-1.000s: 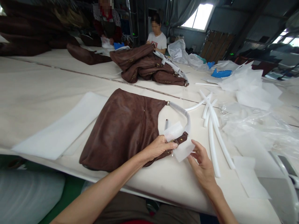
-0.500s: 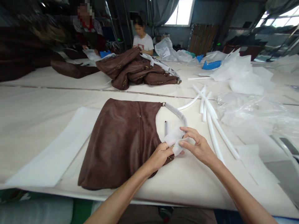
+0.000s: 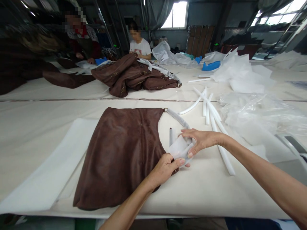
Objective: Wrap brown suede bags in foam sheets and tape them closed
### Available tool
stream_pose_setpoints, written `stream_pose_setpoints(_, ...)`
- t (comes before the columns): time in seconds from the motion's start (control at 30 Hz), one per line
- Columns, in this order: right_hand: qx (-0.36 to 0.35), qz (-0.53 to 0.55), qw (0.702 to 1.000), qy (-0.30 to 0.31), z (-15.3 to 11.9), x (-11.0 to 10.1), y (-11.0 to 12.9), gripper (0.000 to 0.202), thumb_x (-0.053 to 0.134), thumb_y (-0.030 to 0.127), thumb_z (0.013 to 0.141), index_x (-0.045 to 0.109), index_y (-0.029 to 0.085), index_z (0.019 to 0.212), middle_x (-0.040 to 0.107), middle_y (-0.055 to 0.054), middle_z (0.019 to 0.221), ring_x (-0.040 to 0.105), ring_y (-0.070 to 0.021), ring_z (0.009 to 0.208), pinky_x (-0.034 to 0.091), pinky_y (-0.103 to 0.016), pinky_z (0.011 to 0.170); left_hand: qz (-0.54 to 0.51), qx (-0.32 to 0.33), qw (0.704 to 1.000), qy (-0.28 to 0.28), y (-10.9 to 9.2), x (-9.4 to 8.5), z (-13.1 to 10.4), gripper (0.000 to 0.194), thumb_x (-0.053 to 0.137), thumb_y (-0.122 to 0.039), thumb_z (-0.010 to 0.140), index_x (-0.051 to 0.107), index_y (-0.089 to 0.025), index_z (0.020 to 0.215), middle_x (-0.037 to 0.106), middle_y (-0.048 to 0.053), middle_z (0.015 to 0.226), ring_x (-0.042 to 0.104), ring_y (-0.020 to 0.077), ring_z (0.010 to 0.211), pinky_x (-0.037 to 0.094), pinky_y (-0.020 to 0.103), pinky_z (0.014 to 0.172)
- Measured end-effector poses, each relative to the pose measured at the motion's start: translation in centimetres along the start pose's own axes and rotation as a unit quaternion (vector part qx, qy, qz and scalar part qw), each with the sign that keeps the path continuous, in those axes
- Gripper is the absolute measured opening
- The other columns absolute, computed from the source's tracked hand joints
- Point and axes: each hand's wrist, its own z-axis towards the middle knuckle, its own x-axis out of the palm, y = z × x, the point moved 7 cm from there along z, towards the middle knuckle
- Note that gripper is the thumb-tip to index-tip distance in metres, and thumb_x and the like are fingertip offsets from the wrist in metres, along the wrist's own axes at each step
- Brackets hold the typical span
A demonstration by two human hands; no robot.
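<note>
A brown leather handbag [image 3: 120, 156] lies flat on the table, its zipper upright in the middle. Its shoulder strap [image 3: 177, 117], wrapped in whitish film, curves out from the bag's right side. My left hand [image 3: 166, 167] pinches a piece of thin white wrapping sheet [image 3: 178, 147] against the strap's lower end, beside the bag's edge. Over the same sheet, my right hand [image 3: 195, 140] curls its fingers and thumb around sheet and strap. The strap's lower fitting is mostly hidden by my hands.
White foam tubes [image 3: 217, 118] lie crossed to the right. Clear plastic [image 3: 263, 111] and white sheets [image 3: 242, 72] are beyond them. A long white sheet [image 3: 48, 172] lies left of the bag. More brown bags [image 3: 136, 76] are piled across the table, where two people work.
My right hand has turned over and closed around the strap and sheet, its forearm now coming in more from the right. The sheet is folded further around the strap. The view has shifted slightly.
</note>
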Motion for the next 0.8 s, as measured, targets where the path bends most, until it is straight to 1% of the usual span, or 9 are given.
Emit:
stream_pose_setpoints(0.07, -0.016, 0.013, 0.999, 0.048, 0.5, 0.5, 0.3, 0.039, 0.093, 0.041, 0.041, 0.076, 0.025, 0.072, 0.073, 0.002, 0.08, 0.068, -0.0187, 0.078, 0.052, -0.024, 0.071, -0.003, -0.007, 1.0, 0.0, 0.1, 0.0, -0.2, 0.055, 0.058, -0.06, 0.084, 0.076, -0.009, 0.093, 0.043, -0.002, 0.06, 0.032, 0.0102, 0.055, 0.022, 0.023, 0.052)
stream_pose_setpoints(0.13, 0.001, 0.058, 0.996, 0.065, 0.2, 1.1, 0.3, 0.029, 0.09, 0.04, 0.052, 0.076, 0.025, 0.073, 0.071, 0.005, 0.073, 0.064, -0.0153, 0.068, 0.051, -0.024, 0.069, -0.03, -0.012, 0.999, -0.013, 0.2, -0.1, -0.4, 0.052, 0.061, -0.058, 0.083, 0.073, -0.01, 0.097, 0.048, -0.002, 0.061, 0.034, 0.0097, 0.054, 0.024, 0.023, 0.051)
stream_pose_setpoints(0.27, 0.063, 0.114, 0.989, 0.065, -1.5, 2.3, -0.3, 0.015, 0.075, 0.038, 0.079, 0.077, 0.024, 0.083, 0.069, 0.004, 0.073, 0.06, -0.0147, 0.07, 0.046, -0.036, 0.093, -0.121, 0.004, 0.991, -0.053, -0.2, -0.2, -0.8, 0.042, 0.066, -0.05, 0.083, 0.06, -0.015, 0.106, 0.07, 0.005, 0.08, 0.05, 0.011, 0.058, 0.033, 0.021, 0.054)
stream_pose_setpoints(0.33, 0.045, 0.106, 0.992, 0.057, -2.4, 2.5, -0.1, 0.017, 0.068, 0.037, 0.086, 0.078, 0.026, 0.094, 0.071, 0.001, 0.08, 0.062, -0.0167, 0.078, 0.036, -0.043, 0.106, -0.143, 0.01, 0.987, -0.068, -0.5, -0.3, -1.0, 0.035, 0.067, -0.045, 0.083, 0.058, -0.016, 0.102, 0.073, 0.007, 0.082, 0.058, 0.0126, 0.062, 0.036, 0.02, 0.056)
stream_pose_setpoints(0.4, -0.001, 0.087, 0.994, 0.064, -2.9, 2.6, 0.5, 0.023, 0.06, 0.035, 0.092, 0.076, 0.028, 0.107, 0.071, -0.001, 0.086, 0.062, -0.018, 0.084, 0.022, -0.047, 0.114, -0.158, 0.006, 0.984, -0.076, -0.6, -0.3, -1.1, 0.03, 0.068, -0.041, 0.083, 0.059, -0.016, 0.096, 0.073, 0.007, 0.078, 0.061, 0.0133, 0.062, 0.038, 0.019, 0.055)
stream_pose_setpoints(0.5, -0.069, 0.055, 0.993, 0.078, -3.5, 2.7, 1.0, 0.028, 0.052, 0.034, 0.097, 0.072, 0.031, 0.116, 0.072, -0.002, 0.09, 0.063, -0.0182, 0.087, 0.013, -0.049, 0.117, -0.187, 0.003, 0.98, -0.069, -0.6, -0.4, -0.9, 0.028, 0.072, -0.037, 0.079, 0.061, -0.015, 0.093, 0.073, 0.007, 0.077, 0.064, 0.0146, 0.063, 0.039, 0.019, 0.053)
stream_pose_setpoints(0.67, -0.114, -0.014, 0.989, 0.091, -3.9, 3.2, 1.0, 0.029, 0.047, 0.031, 0.1, 0.071, 0.039, 0.114, 0.07, -0.003, 0.094, 0.061, -0.0153, 0.091, 0.017, -0.048, 0.116, -0.229, -0.019, 0.973, -0.038, 0.1, -0.5, -0.4, 0.024, 0.067, -0.031, 0.078, 0.06, -0.015, 0.094, 0.075, 0.009, 0.076, 0.062, 0.0142, 0.059, 0.042, 0.021, 0.054)
stream_pose_setpoints(0.73, -0.125, -0.034, 0.987, 0.093, -4.0, 3.4, 0.9, 0.03, 0.048, 0.028, 0.1, 0.07, 0.042, 0.115, 0.069, -0.002, 0.095, 0.06, -0.015, 0.092, 0.018, -0.048, 0.115, -0.243, -0.028, 0.969, -0.027, 0.2, -0.6, -0.4, 0.026, 0.064, -0.029, 0.074, 0.061, -0.015, 0.095, 0.075, 0.01, 0.077, 0.064, 0.0172, 0.062, 0.043, 0.023, 0.055)
stream_pose_setpoints(0.8, -0.131, -0.05, 0.987, 0.083, -4.1, 3.6, 0.9, 0.03, 0.049, 0.027, 0.099, 0.069, 0.043, 0.115, 0.068, -0.002, 0.096, 0.06, -0.015, 0.092, 0.019, -0.047, 0.114, -0.259, -0.022, 0.965, -0.023, 0.1, -0.8, -0.4, 0.032, 0.062, -0.036, 0.074, 0.064, -0.013, 0.096, 0.075, 0.011, 0.079, 0.066, 0.0209, 0.066, 0.044, 0.025, 0.057)
